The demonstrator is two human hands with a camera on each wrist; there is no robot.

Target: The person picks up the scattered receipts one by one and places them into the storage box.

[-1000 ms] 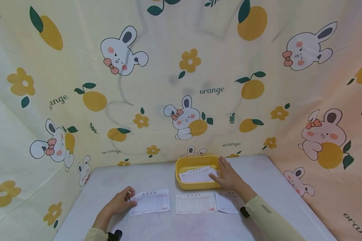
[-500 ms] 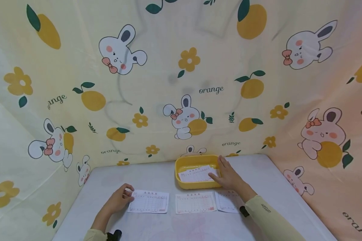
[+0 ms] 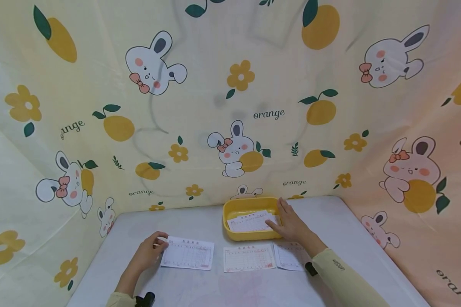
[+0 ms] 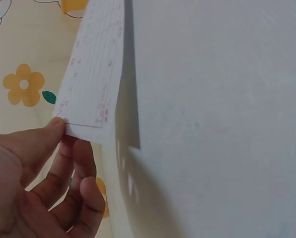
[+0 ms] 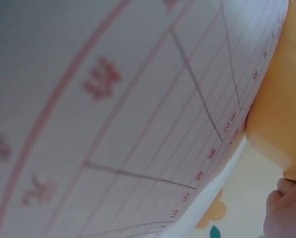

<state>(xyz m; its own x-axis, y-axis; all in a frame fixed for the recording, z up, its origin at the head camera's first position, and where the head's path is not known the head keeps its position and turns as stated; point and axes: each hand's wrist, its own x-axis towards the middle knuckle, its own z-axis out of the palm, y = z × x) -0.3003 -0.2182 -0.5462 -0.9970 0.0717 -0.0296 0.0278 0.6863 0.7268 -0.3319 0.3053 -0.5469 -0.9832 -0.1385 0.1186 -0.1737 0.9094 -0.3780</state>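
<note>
In the head view my left hand [image 3: 149,252] pinches the left edge of a printed paper form [image 3: 188,253], whose near-hand side is raised from the table. The left wrist view shows the thumb over the corner of this form [image 4: 91,74], the fingers beneath it. My right hand [image 3: 293,224] rests across the right side of a yellow plastic basket [image 3: 247,236], fingers extended along the side and thumb over the inside. Within the basket lie overlapping forms [image 3: 249,222]. A curved form [image 5: 138,114] fills much of the right wrist view.
Two more forms lie on the white table [image 3: 249,292] before the basket: one in the middle [image 3: 249,259], and one to the right [image 3: 290,257] partly hidden by my right forearm. A printed cloth [image 3: 199,106] stands behind and along both sides.
My left hand has moved slightly away from me and to the left, shifting and lifting the pinched form's left side. My right hand and the basket have stayed in place.
</note>
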